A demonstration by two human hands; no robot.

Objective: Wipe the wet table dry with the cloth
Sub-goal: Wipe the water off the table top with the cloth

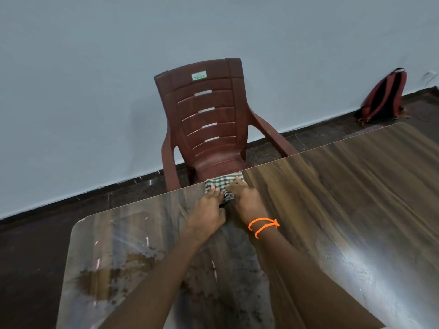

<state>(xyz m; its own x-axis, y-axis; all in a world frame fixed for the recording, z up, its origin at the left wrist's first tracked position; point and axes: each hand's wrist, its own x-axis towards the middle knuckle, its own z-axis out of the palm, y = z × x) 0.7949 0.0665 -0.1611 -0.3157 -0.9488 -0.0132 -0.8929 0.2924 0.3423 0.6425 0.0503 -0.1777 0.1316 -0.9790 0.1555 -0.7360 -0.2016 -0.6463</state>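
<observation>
A green-and-white checked cloth (222, 182) lies bunched at the far edge of the wood-grain table (356, 186). My left hand (207, 210) and my right hand (247, 200) both press down on it, side by side, fingers spread over the fabric. My right wrist carries an orange cord band. Wet patches and droplets (123, 269) cover the near left part of the table, with glare on the surface. Most of the cloth is hidden under my hands.
A dark red plastic armchair (209, 119) stands just beyond the table's far edge, against a pale wall. A red and black backpack (382, 98) leans on the wall at the right. Dark floor surrounds the table.
</observation>
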